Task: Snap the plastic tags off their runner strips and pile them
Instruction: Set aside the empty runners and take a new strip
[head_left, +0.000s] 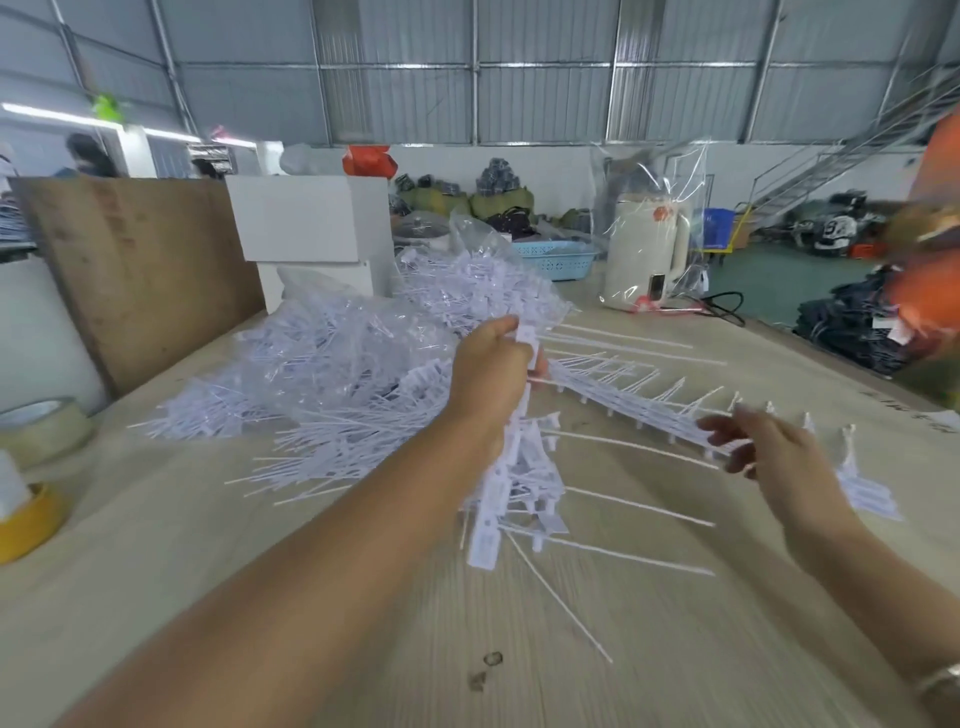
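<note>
sitting on a wide pale table (208, 571), with a big heap of white tags (332, 384) partly under a clear bag on the far left side, and a smaller pile of loose tags (524, 483) just beneath the left hand. scattered around that pile, bare white sticks lying flat on the wood, mostly running left to right.

judged to be mid-step: stripping one runner strip (639, 413) held in the air between the hands. long axis running from the left hand, up and away, down toward the right hand, nearer and to the right; short stubs and a few thin tails sticking out along it, so seemingly mostly stripped already.

left hand (493, 371) clamped around the far end of the strip together with a bunch of tags hanging below the fist. right hand (763, 449) at the near end, blurred; fingers curled about the strip end, apparently pinching it, though hard to be sure.

next move probably calling for a firm left grip while twisting or pulling the last tags free, then dropping them onto the small pile and setting the bare runner aside with the sticks.
</note>
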